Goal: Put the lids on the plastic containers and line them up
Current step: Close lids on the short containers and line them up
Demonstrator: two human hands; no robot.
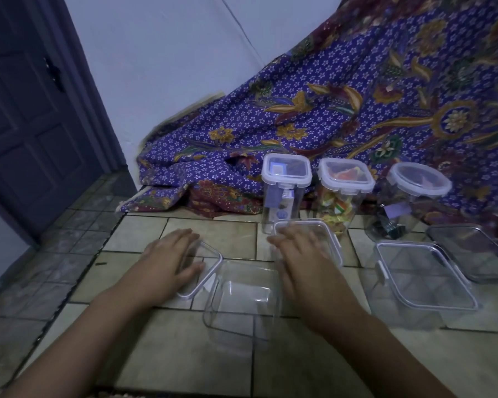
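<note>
Tiles of pale, matte stone with dark grout lines form the floor (184,354) on which everything sits. Left hand (167,261) lies flat, fingers spread loosely, palm down on a square clear lid with a whitish rim (210,271); it presses rather than grips. Right hand (299,254) lies likewise flat and open on top of a second clear lid (332,242), which seems to sit on a container, though blur hides the fit. Between the forearms stands an open square container (242,300) of thin transparent plastic with rounded corners and no lid. To the right, a larger clear box (420,280) carries its lid with side clips, and past it lies a darker, smoky rectangular lid or box (477,251); I cannot tell which. Behind stand three lidded containers: a tall square jar (285,191) holding bluish packets, a square jar of bright wrapped sweets (342,193), and a round jar (408,199) with dark contents. Purple floral batik cloth (357,110) drapes in soft folds behind them, against a smooth white wall (156,67).
</note>
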